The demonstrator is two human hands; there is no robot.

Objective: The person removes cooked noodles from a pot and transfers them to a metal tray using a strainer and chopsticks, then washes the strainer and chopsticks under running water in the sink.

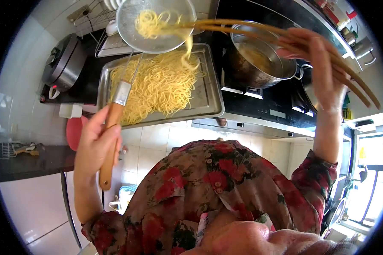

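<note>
My left hand (pixel 97 142) is wrapped round the wooden handle of a mesh strainer (pixel 130 38), which is held above a metal tray (pixel 209 100). A small clump of yellow noodles (pixel 150 25) lies in the strainer, with some strands hanging over its rim. My right hand (pixel 317 63) grips a pair of long wooden chopsticks (pixel 259 30); their tips reach into the strainer at the clump. Beneath, a large heap of noodles (pixel 157 87) covers much of the tray. To the right, a metal pot (pixel 259 76) on the stove holds cloudy liquid.
A rice cooker (pixel 64 61) stands at the left on the dark counter, beside a wire rack (pixel 93 32). The black stove (pixel 253 104) runs along the right, with another pan (pixel 309 89) near its end. A pink object (pixel 75 132) hangs by the counter edge.
</note>
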